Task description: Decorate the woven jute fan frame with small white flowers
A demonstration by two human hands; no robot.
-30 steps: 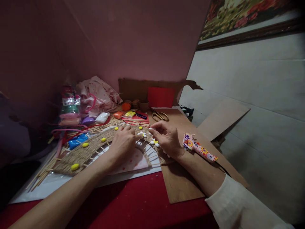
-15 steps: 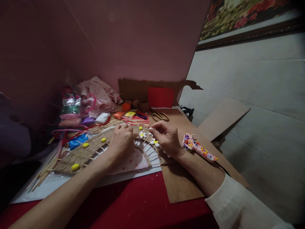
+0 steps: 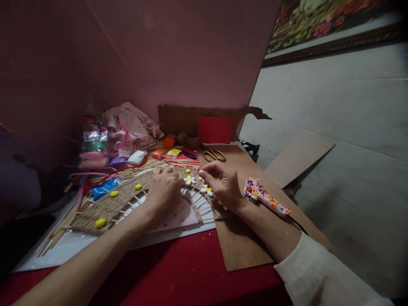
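A woven jute arch [image 3: 121, 199] on thin sticks lies flat on the worktop [image 3: 178, 272], dotted with small clay flowers [image 3: 190, 180]. The left hand [image 3: 164, 191] is pressed on the weave, its grip flat and holding nothing. The right hand [image 3: 223, 185] is narrowed to a pinch; what it holds cannot be told. The flowers are judged soft and easily dented, best taken lightly by their edges.

woven arch [image 3: 108, 206]: middle stretch hidden under the left hand [image 3: 164, 191]
right hand [image 3: 223, 185]: fingertips curl down; whether they pinch anything cannot be told
painting [image 3: 331, 21]: cut off by the top edge
bags [image 3: 95, 146]: too dim to tell contents
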